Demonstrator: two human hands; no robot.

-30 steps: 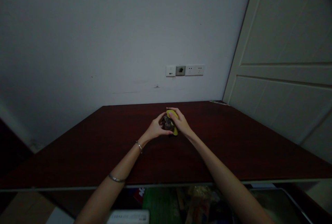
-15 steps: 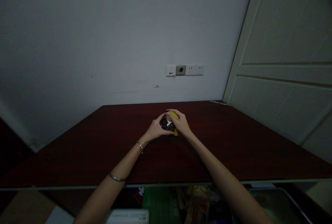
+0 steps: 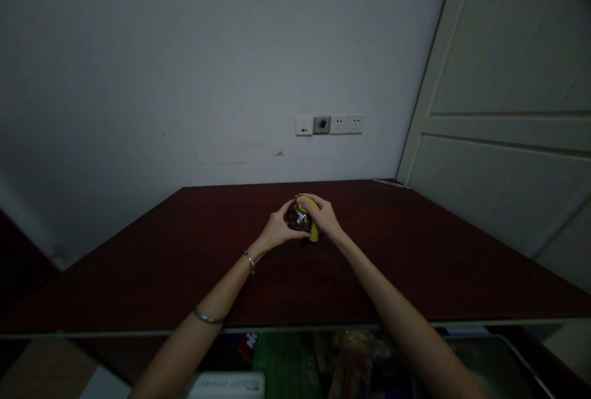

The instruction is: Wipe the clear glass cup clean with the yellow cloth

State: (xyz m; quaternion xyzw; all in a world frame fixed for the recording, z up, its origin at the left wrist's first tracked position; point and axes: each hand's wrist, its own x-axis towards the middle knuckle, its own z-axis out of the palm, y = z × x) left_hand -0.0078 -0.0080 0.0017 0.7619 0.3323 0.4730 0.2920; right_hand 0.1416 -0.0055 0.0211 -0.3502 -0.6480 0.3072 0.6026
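Note:
Both my hands meet over the middle of a dark red-brown table. Between them is a small packet with a yellow top and a shiny, crinkled dark body. My left hand curls around its left side with the thumb under it. My right hand grips the yellow end from the right and above. The packet's underside is hidden by my fingers. Two thin bracelets sit on my left forearm.
A white wall stands behind the table with a row of sockets. A pale panelled door runs along the right. Below the table's near edge lie a green item, a white box and assorted packages.
Both hands keep hold of the packet in nearly the same spot; my right hand has shifted slightly up and right, and the shiny wrap shows a little more.

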